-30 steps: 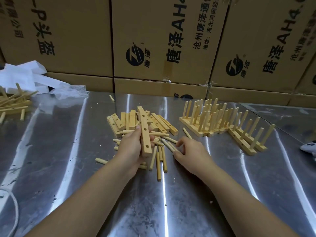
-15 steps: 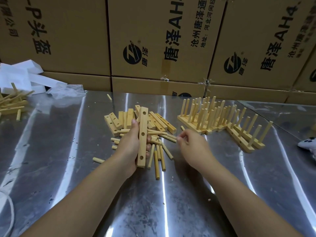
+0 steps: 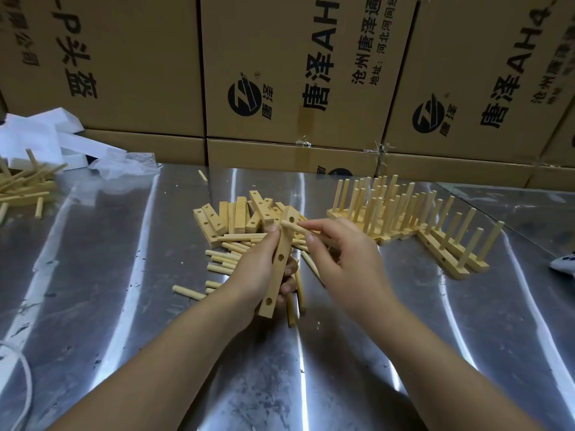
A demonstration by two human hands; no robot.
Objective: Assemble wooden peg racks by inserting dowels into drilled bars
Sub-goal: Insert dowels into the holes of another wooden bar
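Our left hand [image 3: 252, 275] has its fingers wrapped round a drilled bar [image 3: 279, 262], holding it up lengthwise. Our right hand [image 3: 345, 259] pinches a dowel [image 3: 294, 227] between thumb and fingertips, up by the bar's top hole. Spare bars [image 3: 231, 216] and loose dowels [image 3: 222, 259] sit just past our fingers, with finished racks [image 3: 389, 213] off to their right.

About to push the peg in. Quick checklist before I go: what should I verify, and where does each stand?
1. Pale wooden drilled bar gripped in left hand: ok.
2. Short round wooden dowel pinched in right hand: ok.
3. Three visible holes in bar empty: ok.
4. Dowel tip aligned with top hole: not ok, it lies across the bar just below it.
5. Dowel end undamaged: cannot tell.
6. Spare loose dowels on shiny steel table: ok.
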